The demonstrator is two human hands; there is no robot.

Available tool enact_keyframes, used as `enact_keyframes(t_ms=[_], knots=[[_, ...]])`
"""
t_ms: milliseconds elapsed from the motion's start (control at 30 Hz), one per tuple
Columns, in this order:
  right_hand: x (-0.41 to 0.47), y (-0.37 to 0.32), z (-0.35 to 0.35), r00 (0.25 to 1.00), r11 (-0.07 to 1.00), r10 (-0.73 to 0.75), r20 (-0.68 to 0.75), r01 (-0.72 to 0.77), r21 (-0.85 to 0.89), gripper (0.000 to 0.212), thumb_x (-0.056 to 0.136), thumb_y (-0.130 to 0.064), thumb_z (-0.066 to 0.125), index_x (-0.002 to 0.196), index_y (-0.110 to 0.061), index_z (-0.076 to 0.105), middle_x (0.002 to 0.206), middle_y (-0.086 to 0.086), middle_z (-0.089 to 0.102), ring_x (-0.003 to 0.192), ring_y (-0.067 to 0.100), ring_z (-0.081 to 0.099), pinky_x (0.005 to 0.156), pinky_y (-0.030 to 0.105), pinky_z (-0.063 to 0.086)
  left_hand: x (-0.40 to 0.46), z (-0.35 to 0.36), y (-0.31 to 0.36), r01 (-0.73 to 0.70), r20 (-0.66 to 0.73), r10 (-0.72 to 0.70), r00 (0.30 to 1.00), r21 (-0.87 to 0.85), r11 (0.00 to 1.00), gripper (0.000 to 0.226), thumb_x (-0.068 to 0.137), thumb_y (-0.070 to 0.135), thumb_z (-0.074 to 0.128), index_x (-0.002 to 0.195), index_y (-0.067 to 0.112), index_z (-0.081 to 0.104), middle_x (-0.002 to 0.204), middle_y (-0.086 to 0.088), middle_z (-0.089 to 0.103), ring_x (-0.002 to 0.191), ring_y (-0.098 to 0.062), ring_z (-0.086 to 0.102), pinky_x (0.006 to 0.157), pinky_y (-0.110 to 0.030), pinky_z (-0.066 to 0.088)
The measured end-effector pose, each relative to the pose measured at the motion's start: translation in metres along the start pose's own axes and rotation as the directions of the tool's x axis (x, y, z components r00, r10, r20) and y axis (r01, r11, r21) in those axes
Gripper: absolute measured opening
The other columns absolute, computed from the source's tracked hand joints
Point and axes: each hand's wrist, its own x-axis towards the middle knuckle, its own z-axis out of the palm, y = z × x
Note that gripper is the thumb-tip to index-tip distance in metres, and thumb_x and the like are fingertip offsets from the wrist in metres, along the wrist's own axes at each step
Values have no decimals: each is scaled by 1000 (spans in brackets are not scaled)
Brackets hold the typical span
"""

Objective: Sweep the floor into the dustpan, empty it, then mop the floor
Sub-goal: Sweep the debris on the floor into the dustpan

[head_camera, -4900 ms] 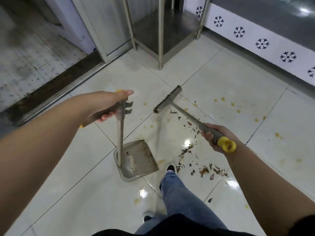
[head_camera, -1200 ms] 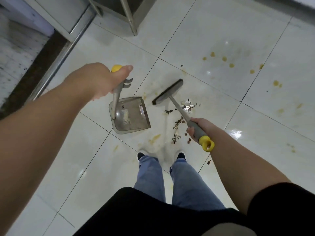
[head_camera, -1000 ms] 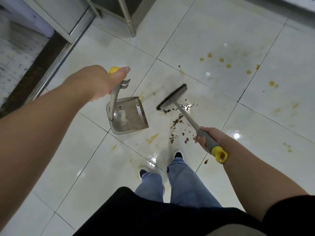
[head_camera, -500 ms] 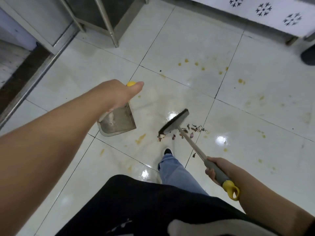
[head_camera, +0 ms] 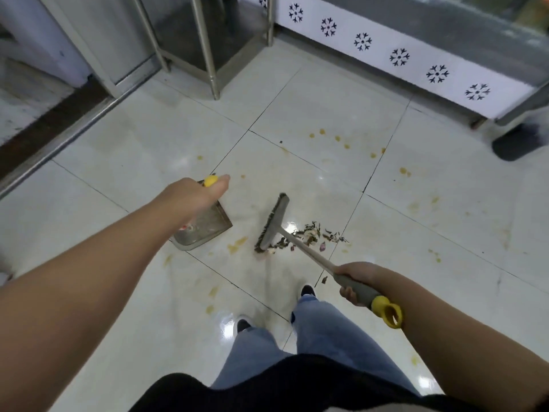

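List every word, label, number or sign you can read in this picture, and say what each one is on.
None: there is no readable text anywhere in the view.
The white panel along the wall carries only a row of dark snowflake-like motifs, no letters.
The broom, the dustpan and their yellow handle ends show no label or brand.
The floor tiles carry only yellowish stains and scattered debris.

Left hand [head_camera: 193, 194] grips the dustpan [head_camera: 205, 230] handle; right hand [head_camera: 356, 278] holds the broom [head_camera: 271, 227] beside debris [head_camera: 312, 236] on the tiled floor [head_camera: 416, 233].
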Motion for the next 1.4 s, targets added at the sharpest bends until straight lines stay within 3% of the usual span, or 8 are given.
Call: enact_keyframes(t_ms=[133, 267, 467, 633, 800, 933, 1033, 1400], knots=[[13, -26, 10, 998, 985, 26, 61, -15, -172, 16, 94, -19, 52, 95, -4, 46, 65, 8, 50, 32, 12, 46, 33, 15, 43, -21, 20, 12, -12, -61, 15, 998, 47, 999, 59, 79, 71, 38, 56, 17, 42, 37, 1, 45, 46, -19, 50, 51, -24, 29], [28, -42, -10, 991, 907, 78, 112, -24, -420, 26, 99, -20, 38, 77, -7, 40, 39, 3, 42, 27, 11, 37, 29, 12, 31, -36, 41, 30, 68, -41, -66, 997, 51, 996, 52, 80, 69, 39, 70, 19, 52, 67, -3, 50, 64, -22, 49, 51, -25, 28], [21, -79, -96, 995, 777, 70, 65, -14, -630, 31, 103, -23, 28, 73, -20, 32, 46, 4, 37, 36, 11, 31, 39, 19, 25, -41, 50, 63, 218, -53, -220, 974, -44, 975, 63, 73, 72, 46, 66, 11, 53, 57, -5, 45, 51, -21, 42, 51, -27, 31], [10, -83, -141, 996, 837, 87, 21, -61, -544, 26, 100, -23, 39, 79, -8, 37, 30, 2, 36, 18, 10, 31, 25, 11, 26, -55, 68, 70, 209, -119, -201, 972, 59, 976, 66, 75, 76, 41, 60, 12, 46, 57, -2, 48, 53, -16, 48, 51, -26, 30], [12, -77, -159, 998, 867, 0, 64, 32, -497, 27, 97, -25, 44, 76, -9, 40, 52, 4, 38, 29, 11, 35, 33, 20, 31, -76, 89, 78, 221, -100, -207, 973, 149, 964, 80, 71, 83, 33, 89, 7, 52, 66, 1, 53, 60, -9, 48, 49, -27, 29], [2, -58, -173, 999, 906, -21, -25, 8, -423, 24, 91, -21, 57, 78, -6, 43, 62, 9, 44, 23, 14, 45, 30, 13, 38, -104, 90, 70, 146, -176, -102, 979, 258, 955, 65, 74, 80, 30, 58, 18, 43, 60, 1, 52, 57, -10, 47, 50, -25, 28], [-8, -33, -171, 994, 895, -67, -85, 22, -446, 24, 91, -19, 57, 78, -5, 42, 66, 10, 45, 40, 16, 46, 33, 13, 40, -127, 89, 59, 95, -191, -37, 981, 300, 949, 71, 73, 82, 29, 49, 17, 45, 55, 0, 52, 54, -12, 48, 49, -23, 26], [-45, 49, -201, 932, 889, -186, -311, 25, -457, 21, 94, -19, 56, 93, 0, 47, 72, 16, 53, 50, 20, 49, 33, 19, 41, -151, 131, 50, 18, -87, -11, 996, 84, 996, 67, 84, 71, 27, 56, 13, 44, 58, -5, 50, 52, -18, 47, 52, -25, 31]])
